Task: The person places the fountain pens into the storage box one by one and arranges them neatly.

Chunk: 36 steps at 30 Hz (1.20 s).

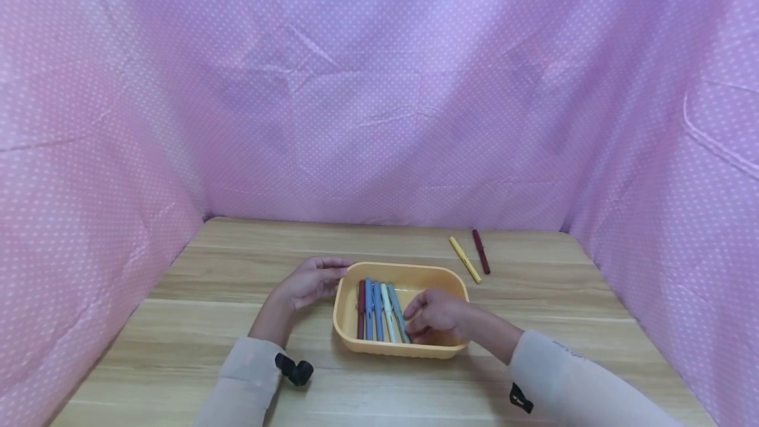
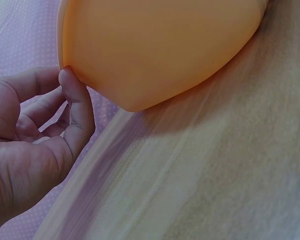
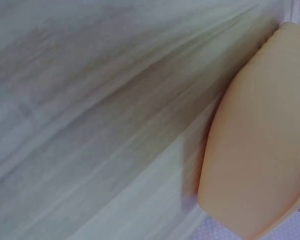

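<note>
A yellow plastic box (image 1: 402, 350) stands on the table. At its left end my left hand (image 1: 314, 282) pinches the rim between thumb and fingers, plain in the left wrist view, where the hand (image 2: 45, 120) meets the box wall (image 2: 160, 45). Inside, pens lie side by side: a dark red pen (image 1: 361, 312), two blue pens (image 1: 369, 312), a pale green pen (image 1: 388, 313) and a grey-green pen (image 1: 397, 312). My right hand (image 1: 439, 315) reaches over the right end, bent fingertips right beside the grey-green pen. I cannot tell whether they grip it.
Behind the box to the right, a yellow pen (image 1: 465, 259) and another dark red pen (image 1: 481, 252) lie on the wooden table (image 1: 267, 236). Pink dotted cloth (image 1: 379, 117) hangs around the back and sides. The right wrist view shows the box's outer wall (image 3: 260, 125).
</note>
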Available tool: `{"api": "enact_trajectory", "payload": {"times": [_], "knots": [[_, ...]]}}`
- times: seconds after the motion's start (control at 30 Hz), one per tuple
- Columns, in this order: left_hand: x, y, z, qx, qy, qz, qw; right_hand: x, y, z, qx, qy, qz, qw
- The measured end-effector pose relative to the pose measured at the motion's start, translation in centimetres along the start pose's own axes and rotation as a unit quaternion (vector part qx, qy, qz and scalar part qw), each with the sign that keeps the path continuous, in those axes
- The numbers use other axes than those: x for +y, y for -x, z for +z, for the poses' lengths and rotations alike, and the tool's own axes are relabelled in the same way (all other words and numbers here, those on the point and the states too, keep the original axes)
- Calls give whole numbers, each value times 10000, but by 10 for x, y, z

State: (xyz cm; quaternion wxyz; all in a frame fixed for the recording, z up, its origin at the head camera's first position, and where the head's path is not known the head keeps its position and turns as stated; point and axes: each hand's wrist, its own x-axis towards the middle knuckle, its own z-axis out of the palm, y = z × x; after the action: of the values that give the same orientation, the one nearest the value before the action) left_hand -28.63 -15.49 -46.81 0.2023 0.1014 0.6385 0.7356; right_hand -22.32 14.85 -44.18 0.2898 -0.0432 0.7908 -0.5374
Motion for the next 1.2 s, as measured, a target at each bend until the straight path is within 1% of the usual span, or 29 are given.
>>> {"api": "enact_trajectory", "payload": {"times": [0.13,0.33,0.43,0.6,0.7,0.97,1.1,1.2], "knots": [[0,-1,-1,50,34,-12,10000,-3,2,-4,-8,-21,-51,10000],[-1,-1,-2,70,38,-47,10000,-7,3,-11,20,-447,-219,9988],[-3,-2,-2,57,25,-56,10000,-9,4,-15,67,-513,-285,9983],[-4,-2,-3,-17,-51,-10,10000,-15,7,-23,127,-423,-410,9982],[-3,-2,-3,24,-31,-40,10000,-20,9,-28,135,-326,-463,9983],[-4,-3,-3,43,-37,-12,10000,-32,16,-46,2,-390,-609,9974],[-4,-3,-4,11,-53,16,10000,-36,19,-55,90,-381,-657,9971],[-4,-3,-4,50,-19,-7,10000,-39,21,-62,190,-348,-676,9969]]}}
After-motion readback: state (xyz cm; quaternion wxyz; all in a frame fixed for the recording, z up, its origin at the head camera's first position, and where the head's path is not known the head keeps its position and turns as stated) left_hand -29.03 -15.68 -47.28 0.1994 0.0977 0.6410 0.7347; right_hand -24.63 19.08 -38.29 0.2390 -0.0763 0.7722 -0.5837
